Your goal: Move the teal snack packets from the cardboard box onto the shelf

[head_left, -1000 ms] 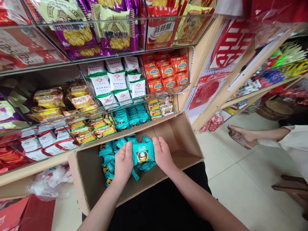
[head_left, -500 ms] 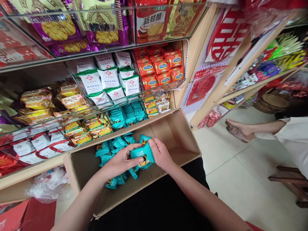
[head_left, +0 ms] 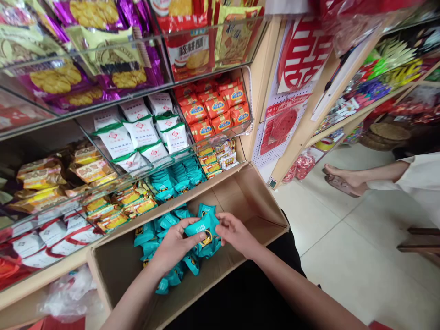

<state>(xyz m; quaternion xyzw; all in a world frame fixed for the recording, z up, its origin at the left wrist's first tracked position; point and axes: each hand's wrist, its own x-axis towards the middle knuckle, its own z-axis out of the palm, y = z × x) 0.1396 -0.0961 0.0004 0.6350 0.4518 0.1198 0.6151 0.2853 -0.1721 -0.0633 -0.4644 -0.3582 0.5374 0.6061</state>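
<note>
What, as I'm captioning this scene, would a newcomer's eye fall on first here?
First comes the teal packet in the left hand, over the open cardboard box with more teal packets inside. Next is the large red emblem right of the snack shelves. Orange packets sit lower, left of it.

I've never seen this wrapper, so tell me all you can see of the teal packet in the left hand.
The teal packet looks like crinkled, glossy plastic, with pale lettering and a yellow-and-black picture. The left hand holds it aslant, thumb partly over the picture, over other teal packets in the cardboard box. The right hand is at its right edge; whether it touches is unclear.
</note>
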